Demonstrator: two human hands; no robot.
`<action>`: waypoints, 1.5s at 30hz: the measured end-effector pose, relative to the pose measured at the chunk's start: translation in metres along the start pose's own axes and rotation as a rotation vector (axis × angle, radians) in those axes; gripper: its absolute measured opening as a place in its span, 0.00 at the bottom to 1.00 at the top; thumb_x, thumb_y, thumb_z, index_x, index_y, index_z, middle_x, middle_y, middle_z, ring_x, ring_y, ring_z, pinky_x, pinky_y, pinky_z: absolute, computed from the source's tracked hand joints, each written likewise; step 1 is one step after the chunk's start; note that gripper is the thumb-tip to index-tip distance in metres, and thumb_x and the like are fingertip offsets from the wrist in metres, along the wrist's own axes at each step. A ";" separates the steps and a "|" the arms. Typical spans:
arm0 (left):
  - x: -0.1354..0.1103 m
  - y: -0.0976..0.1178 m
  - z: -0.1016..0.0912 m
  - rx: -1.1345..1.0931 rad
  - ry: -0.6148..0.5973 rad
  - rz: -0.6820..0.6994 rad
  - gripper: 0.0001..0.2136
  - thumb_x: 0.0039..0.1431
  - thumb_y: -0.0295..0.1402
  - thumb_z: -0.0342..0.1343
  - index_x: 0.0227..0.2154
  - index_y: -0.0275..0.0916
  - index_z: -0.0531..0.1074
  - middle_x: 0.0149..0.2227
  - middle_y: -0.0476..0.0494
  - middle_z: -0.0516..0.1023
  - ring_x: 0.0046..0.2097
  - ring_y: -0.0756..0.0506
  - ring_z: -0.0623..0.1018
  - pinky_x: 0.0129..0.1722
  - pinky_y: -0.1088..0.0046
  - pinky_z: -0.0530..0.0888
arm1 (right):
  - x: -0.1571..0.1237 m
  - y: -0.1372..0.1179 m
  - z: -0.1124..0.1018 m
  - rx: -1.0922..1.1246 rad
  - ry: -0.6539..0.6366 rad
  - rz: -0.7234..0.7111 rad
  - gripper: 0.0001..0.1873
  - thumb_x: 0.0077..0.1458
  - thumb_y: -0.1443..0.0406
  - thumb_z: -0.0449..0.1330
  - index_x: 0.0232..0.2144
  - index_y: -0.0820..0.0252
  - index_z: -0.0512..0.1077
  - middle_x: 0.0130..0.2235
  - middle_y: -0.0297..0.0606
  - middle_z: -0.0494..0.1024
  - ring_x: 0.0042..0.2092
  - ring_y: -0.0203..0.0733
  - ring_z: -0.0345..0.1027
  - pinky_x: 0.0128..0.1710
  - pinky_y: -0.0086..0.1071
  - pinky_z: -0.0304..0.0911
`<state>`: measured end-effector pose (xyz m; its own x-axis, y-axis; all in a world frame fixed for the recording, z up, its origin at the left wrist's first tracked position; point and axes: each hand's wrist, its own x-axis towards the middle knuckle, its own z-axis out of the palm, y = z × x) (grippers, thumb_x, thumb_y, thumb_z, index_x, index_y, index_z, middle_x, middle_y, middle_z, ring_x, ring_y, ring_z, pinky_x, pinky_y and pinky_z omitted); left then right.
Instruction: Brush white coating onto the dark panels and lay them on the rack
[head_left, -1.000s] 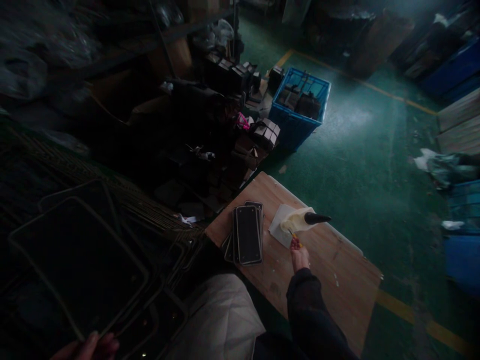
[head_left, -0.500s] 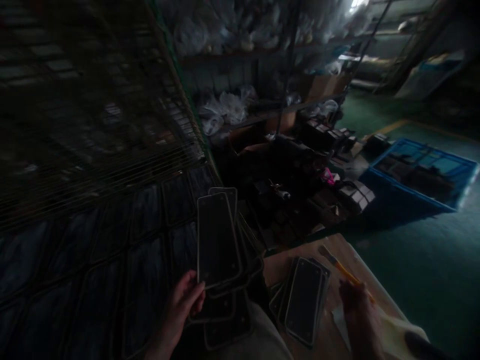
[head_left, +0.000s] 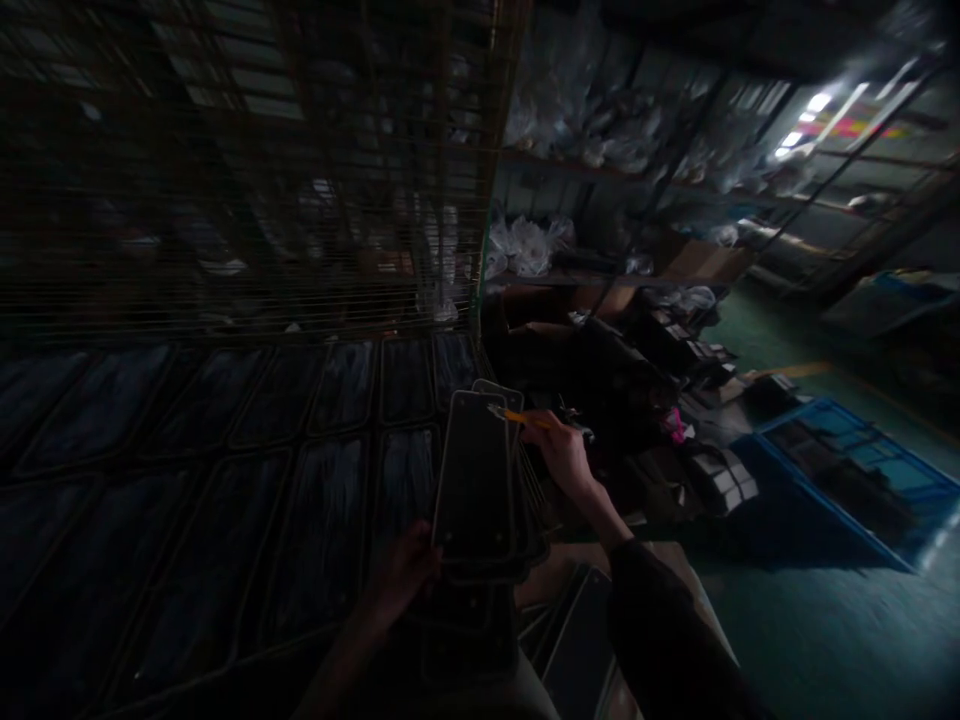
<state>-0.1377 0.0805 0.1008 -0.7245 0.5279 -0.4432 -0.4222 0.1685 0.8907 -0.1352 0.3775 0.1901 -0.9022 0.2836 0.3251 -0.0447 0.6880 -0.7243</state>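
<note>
Closed around the yellow handle of a paintbrush (head_left: 517,415), my right hand (head_left: 564,458) is over the upper right part of a dark rectangular panel (head_left: 474,490). The bristles are at the panel's top; whether they touch it I cannot tell. The panel has rounded corners, a pale rim and small round spots near its corners. My left hand (head_left: 409,568) pinches its lower left edge. More such panels (head_left: 457,605) lie stacked unevenly beneath it. To the left, rows of similar panels (head_left: 311,530) carry streaky, whitish-blue smears.
Behind the rows stands a wire mesh wall (head_left: 360,240). Shelves with plastic bags (head_left: 529,245) run along the back. A wooden board (head_left: 675,570) at lower right bears more dark panels (head_left: 581,630). On the green floor is a blue crate (head_left: 840,520) with dark parts inside.
My right hand has moved left and up with the paintbrush, from over the wooden board to the panel's top. The view has swung left; my left hand keeps its grip on the panel.
</note>
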 end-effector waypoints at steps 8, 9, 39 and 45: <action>0.001 -0.009 -0.004 -0.061 0.002 0.020 0.22 0.47 0.49 0.62 0.37 0.38 0.65 0.21 0.54 0.72 0.20 0.52 0.70 0.19 0.78 0.66 | 0.033 0.010 0.019 -0.156 -0.036 -0.080 0.11 0.64 0.61 0.52 0.46 0.57 0.71 0.33 0.36 0.81 0.35 0.42 0.77 0.33 0.28 0.66; 0.002 -0.010 -0.004 -0.052 -0.010 0.034 0.21 0.48 0.48 0.62 0.36 0.38 0.65 0.21 0.53 0.72 0.21 0.52 0.70 0.19 0.78 0.66 | 0.031 0.010 0.020 -0.173 -0.046 -0.079 0.12 0.64 0.61 0.52 0.45 0.57 0.71 0.33 0.37 0.81 0.35 0.42 0.77 0.32 0.28 0.66; 0.000 -0.002 -0.007 0.018 -0.061 0.051 0.12 0.54 0.41 0.56 0.34 0.39 0.64 0.21 0.54 0.71 0.19 0.53 0.70 0.19 0.80 0.64 | 0.030 -0.010 0.020 0.210 -0.245 0.087 0.20 0.62 0.51 0.53 0.42 0.61 0.71 0.27 0.35 0.76 0.28 0.37 0.73 0.29 0.28 0.71; 0.002 -0.011 -0.008 -0.027 -0.057 0.044 0.13 0.53 0.42 0.56 0.35 0.39 0.64 0.20 0.54 0.71 0.18 0.53 0.69 0.17 0.79 0.65 | 0.055 0.002 0.043 -0.018 -0.125 -0.035 0.17 0.64 0.55 0.51 0.46 0.59 0.71 0.31 0.37 0.78 0.33 0.40 0.75 0.36 0.30 0.70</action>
<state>-0.1387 0.0732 0.0894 -0.7104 0.5812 -0.3968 -0.4059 0.1221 0.9057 -0.2036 0.3663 0.1802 -0.9466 0.1750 0.2708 -0.0702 0.7079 -0.7028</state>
